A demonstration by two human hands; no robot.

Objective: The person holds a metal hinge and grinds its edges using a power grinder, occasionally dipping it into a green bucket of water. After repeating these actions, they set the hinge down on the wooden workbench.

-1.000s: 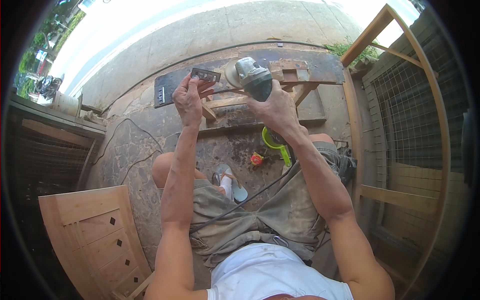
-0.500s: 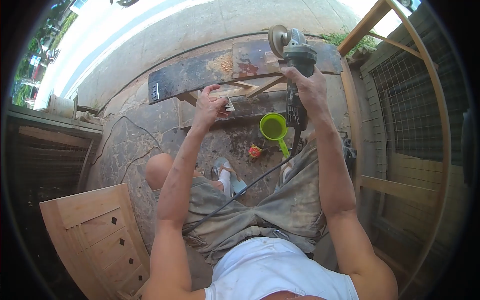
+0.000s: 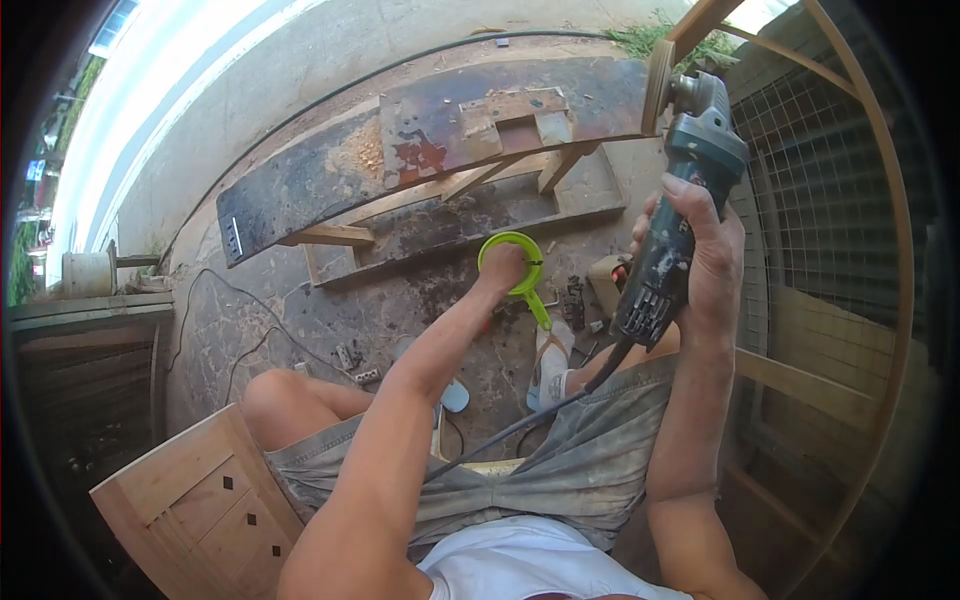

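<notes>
My right hand (image 3: 712, 250) is wrapped around the dark green body of an angle grinder (image 3: 690, 185), raised at the right. Its disc end points up, beside a wooden frame, and its cord (image 3: 520, 430) runs down across my lap. My left hand (image 3: 507, 266) reaches down into a lime-green dipper (image 3: 534, 300) on the ground in front of my feet. The fingers are hidden inside the dipper, so I cannot see what they hold. A small dark edge shows beside that hand.
A low, stained wooden bench (image 3: 330, 165) with wood chips and a square cut-out piece (image 3: 515, 115) stands ahead. A carved wooden panel (image 3: 200, 490) leans at lower left. A tall wooden frame (image 3: 870, 120) and wire mesh stand at right. Cords and small parts lie on the ground.
My left hand, which held a small metal plate over the bench's near edge, has moved down into the dipper. The grinder has shifted right, and my view has turned.
</notes>
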